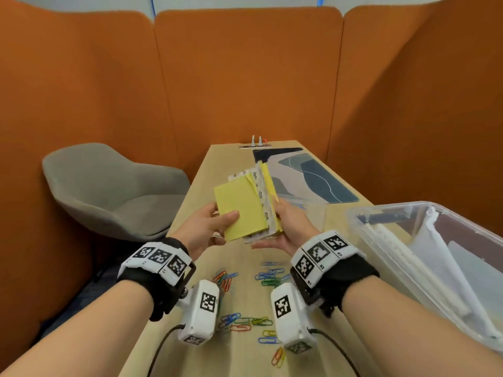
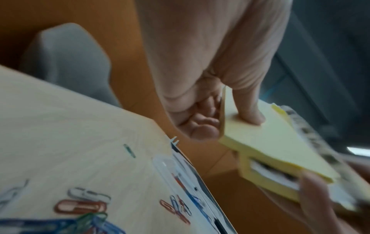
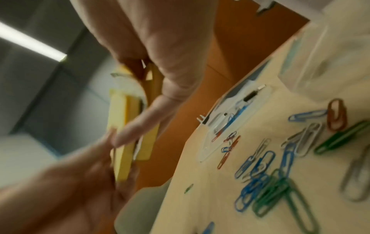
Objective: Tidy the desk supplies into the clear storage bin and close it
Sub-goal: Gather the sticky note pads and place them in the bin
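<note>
A stack of yellow sticky-note pads [image 1: 242,210] with white wrapper strips hangs above the desk, held between both hands. My left hand [image 1: 215,224] grips its left side, thumb on the top pad [image 2: 270,142] and fingers curled under it. My right hand [image 1: 285,227] holds the right edge, palm up, with a finger along the stack's side [image 3: 122,142]. The clear storage bin [image 1: 392,207] stands open at the right with white papers inside. Several coloured paper clips [image 1: 269,278] lie scattered on the desk below my wrists.
A flat clear case [image 3: 230,120] with small items lies on the desk beyond the clips. A patterned desk mat [image 1: 318,172] covers the far right of the wooden desk [image 1: 206,172]. A grey chair [image 1: 114,191] stands left of the desk, and orange partitions enclose it.
</note>
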A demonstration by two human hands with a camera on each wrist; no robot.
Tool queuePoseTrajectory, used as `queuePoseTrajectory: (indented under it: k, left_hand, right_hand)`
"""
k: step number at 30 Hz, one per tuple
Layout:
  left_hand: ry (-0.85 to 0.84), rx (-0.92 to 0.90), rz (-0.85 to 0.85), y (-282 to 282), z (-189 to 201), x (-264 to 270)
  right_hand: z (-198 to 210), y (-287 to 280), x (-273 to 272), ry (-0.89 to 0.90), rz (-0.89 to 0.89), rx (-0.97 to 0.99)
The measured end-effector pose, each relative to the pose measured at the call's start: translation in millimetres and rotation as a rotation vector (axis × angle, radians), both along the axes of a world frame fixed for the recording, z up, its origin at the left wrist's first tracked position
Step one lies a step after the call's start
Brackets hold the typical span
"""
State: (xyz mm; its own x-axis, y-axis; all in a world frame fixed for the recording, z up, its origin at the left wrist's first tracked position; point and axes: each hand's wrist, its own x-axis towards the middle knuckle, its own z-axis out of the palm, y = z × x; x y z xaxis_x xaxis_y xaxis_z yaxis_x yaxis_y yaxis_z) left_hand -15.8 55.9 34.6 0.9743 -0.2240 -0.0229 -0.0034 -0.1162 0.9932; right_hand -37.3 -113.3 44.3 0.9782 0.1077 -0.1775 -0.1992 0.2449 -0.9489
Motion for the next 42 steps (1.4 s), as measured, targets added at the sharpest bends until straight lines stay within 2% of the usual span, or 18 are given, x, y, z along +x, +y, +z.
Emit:
queuePoseTrajectory:
  k: [2, 5, 9, 14, 17, 21, 26, 28, 30, 33, 35, 37, 39, 41, 42]
  left_hand:
    - [-0.028, 0.03, -0.013, -8, 4, -10]
    - [-0.093, 0.079, -0.013, -18, 11, -24]
    - [-0.167, 0.107, -0.008, -30, 19, -41]
    - [-0.074, 0.07, 0.016, -34, 31, -54]
    - [0.037, -0.071, -0.078, -33, 33, -60]
    - [0.113, -0.202, -0.103, -37, 30, -67]
    - [0.158, -0.197, -0.118, -46, 29, -74]
    - [0.174, -0.257, -0.077, -44, 33, -74]
    - [0.177, -0.339, 0.001, -39, 39, -72]
    - [0.082, -0.477, 0.111, -29, 46, -66]
    - [0.021, -0.504, 0.162, -27, 48, -64]
    - [-0.038, -0.437, 0.224, -31, 49, -65]
    - [-0.103, -0.41, 0.362, -33, 49, -60]
    - [-0.14, -0.465, 0.457, -33, 52, -58]
    - [-0.14, -0.488, 0.437, -35, 54, -58]
  right_hand:
    - [3, 1, -11, 0.015, 0.056, 0.089]
    - [6, -3, -26, -0.023, 0.095, 0.114]
    - [9, -4, -46, -0.058, 0.034, 0.095]
    - [15, -11, -69, -0.037, 0.051, 0.223]
    - [15, -18, -77, 0.008, 0.098, 0.31]
    - [23, -20, -87, 0.049, 0.199, 0.323]
    - [24, -25, -87, 0.118, 0.207, 0.342]
    - [20, -30, -86, 0.151, 0.139, 0.294]
    - [17, -33, -83, 0.167, -0.004, 0.263]
    - [16, -35, -78, 0.144, -0.159, 0.287]
    - [19, -35, -75, 0.105, -0.189, 0.257]
    - [21, -35, -73, 0.066, -0.215, 0.185]
    - [22, -35, -70, 0.041, -0.243, 0.14]
    - [20, -34, -70, 0.036, -0.263, 0.131]
    - [17, -33, -70, 0.039, -0.266, 0.135]
